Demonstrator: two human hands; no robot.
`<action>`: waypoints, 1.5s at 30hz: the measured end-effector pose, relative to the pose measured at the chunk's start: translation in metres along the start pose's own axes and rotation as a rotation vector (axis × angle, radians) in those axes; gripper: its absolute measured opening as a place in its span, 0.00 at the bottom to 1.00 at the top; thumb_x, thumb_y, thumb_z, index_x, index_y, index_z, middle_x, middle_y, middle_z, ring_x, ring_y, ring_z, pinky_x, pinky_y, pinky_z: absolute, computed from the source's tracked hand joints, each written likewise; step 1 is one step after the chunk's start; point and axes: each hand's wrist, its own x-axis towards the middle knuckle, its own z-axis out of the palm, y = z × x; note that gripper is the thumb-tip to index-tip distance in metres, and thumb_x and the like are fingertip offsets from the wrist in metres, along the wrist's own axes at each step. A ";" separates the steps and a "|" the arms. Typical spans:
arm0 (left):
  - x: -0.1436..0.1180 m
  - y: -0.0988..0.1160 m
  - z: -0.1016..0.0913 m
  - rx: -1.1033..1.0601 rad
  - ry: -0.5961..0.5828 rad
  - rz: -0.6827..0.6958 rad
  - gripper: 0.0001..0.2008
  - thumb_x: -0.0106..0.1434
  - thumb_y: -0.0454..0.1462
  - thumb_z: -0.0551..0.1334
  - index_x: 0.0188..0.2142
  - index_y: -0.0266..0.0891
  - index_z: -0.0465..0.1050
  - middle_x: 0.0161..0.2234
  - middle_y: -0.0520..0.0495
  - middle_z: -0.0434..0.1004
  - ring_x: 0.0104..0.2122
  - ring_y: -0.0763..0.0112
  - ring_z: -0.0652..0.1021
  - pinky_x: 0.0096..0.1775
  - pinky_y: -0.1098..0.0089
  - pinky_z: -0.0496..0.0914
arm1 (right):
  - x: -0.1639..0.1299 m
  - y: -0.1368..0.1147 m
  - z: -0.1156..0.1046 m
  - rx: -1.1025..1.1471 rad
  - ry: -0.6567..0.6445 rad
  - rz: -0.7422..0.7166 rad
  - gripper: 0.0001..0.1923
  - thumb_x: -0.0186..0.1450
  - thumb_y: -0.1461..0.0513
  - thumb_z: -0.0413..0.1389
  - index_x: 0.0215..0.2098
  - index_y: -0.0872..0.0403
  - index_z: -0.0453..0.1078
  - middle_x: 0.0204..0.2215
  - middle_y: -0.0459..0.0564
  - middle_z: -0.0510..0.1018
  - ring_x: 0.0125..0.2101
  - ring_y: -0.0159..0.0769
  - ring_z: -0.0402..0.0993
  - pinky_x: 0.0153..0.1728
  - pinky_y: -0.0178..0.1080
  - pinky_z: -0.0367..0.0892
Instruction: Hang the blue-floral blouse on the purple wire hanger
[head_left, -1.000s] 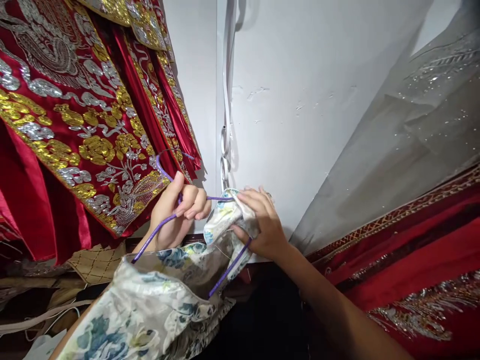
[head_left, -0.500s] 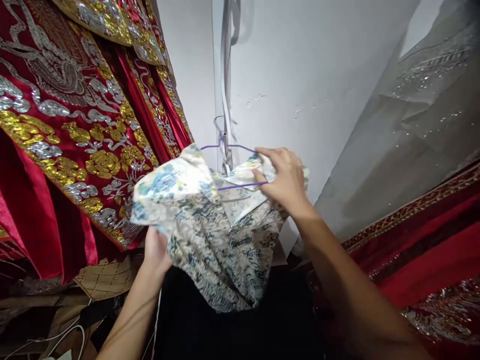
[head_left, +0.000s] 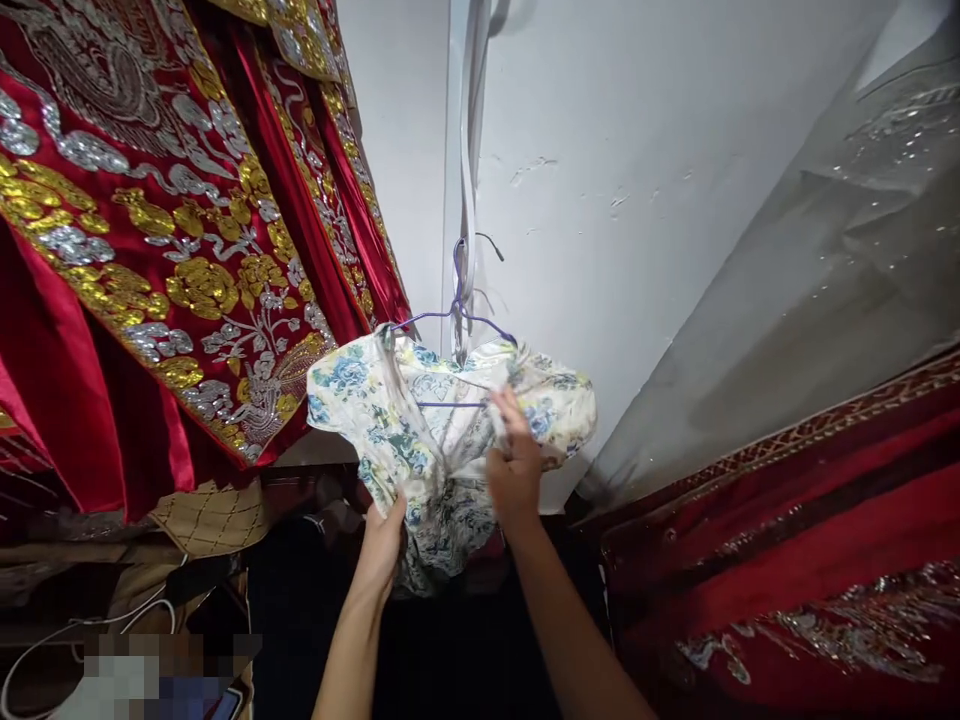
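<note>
A white floral top (head_left: 352, 378) with blue flowers, short sleeves and a V-shaped neckline hangs on a thin purple hanger (head_left: 427, 316). Both shoulders sit over the hanger's arms, and its lower bar shows through the neck opening. My left hand (head_left: 384, 545) pinches the top at its side, below the sleeve, thumb in front. On the other side of the neckline, my right hand (head_left: 516, 470) has its fingers closed on the fabric at the front edge; the fingertips are slightly blurred. The lower part of the top falls in shadowed folds between my hands.
Pale straps (head_left: 469, 120) hang down the white wall (head_left: 600, 120) behind the hanger. Red cloth with gold and silver embroidery (head_left: 202, 290) hangs at left. Clear plastic sheeting (head_left: 787, 270) and red fabric (head_left: 825, 540) are at right. A white cable (head_left: 142, 610) lies lower left.
My right hand has left the hanger's side and moved down to the neckline fabric. My left hand has come out from under the sleeve and shifted right. The top now faces me, hanging straighter.
</note>
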 end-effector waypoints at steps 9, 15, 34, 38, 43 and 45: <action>-0.020 -0.019 -0.010 -0.212 -0.039 -0.195 0.28 0.60 0.44 0.70 0.59 0.44 0.73 0.56 0.42 0.79 0.62 0.51 0.73 0.64 0.54 0.64 | -0.067 0.012 0.012 0.429 0.081 0.389 0.06 0.64 0.61 0.59 0.39 0.51 0.77 0.33 0.49 0.81 0.33 0.38 0.77 0.37 0.40 0.73; -0.024 -0.020 -0.003 -0.336 -0.267 -0.229 0.29 0.61 0.53 0.68 0.55 0.39 0.77 0.54 0.39 0.80 0.62 0.49 0.72 0.64 0.53 0.64 | -0.091 0.056 -0.011 0.365 -0.444 0.792 0.25 0.66 0.43 0.55 0.23 0.53 0.67 0.17 0.44 0.67 0.16 0.28 0.53 0.18 0.35 0.50; -0.032 -0.048 0.023 0.468 -0.154 0.618 0.11 0.63 0.36 0.63 0.46 0.42 0.71 0.46 0.41 0.72 0.50 0.56 0.74 0.55 0.58 0.67 | -0.096 0.042 -0.022 0.318 -0.523 0.758 0.19 0.68 0.50 0.53 0.27 0.54 0.70 0.21 0.44 0.72 0.17 0.27 0.57 0.21 0.33 0.53; -0.023 -0.057 0.039 0.501 -0.270 0.586 0.07 0.65 0.35 0.61 0.43 0.41 0.71 0.38 0.45 0.73 0.41 0.62 0.75 0.47 0.64 0.69 | -0.094 0.045 -0.028 0.315 -0.540 0.731 0.22 0.69 0.50 0.52 0.24 0.55 0.70 0.17 0.44 0.71 0.17 0.27 0.55 0.22 0.33 0.52; -0.020 -0.052 0.035 0.528 -0.346 0.591 0.04 0.67 0.36 0.61 0.41 0.41 0.74 0.36 0.46 0.73 0.37 0.65 0.74 0.43 0.67 0.68 | -0.097 0.043 -0.034 0.385 -0.454 0.753 0.24 0.68 0.46 0.54 0.25 0.56 0.69 0.16 0.46 0.72 0.16 0.27 0.55 0.20 0.33 0.49; -0.023 -0.051 0.032 0.530 -0.334 0.589 0.04 0.67 0.36 0.61 0.38 0.41 0.74 0.35 0.46 0.73 0.36 0.65 0.74 0.42 0.68 0.68 | -0.095 0.039 -0.031 0.409 -0.383 0.793 0.24 0.67 0.45 0.55 0.25 0.56 0.69 0.14 0.45 0.71 0.14 0.25 0.52 0.19 0.33 0.47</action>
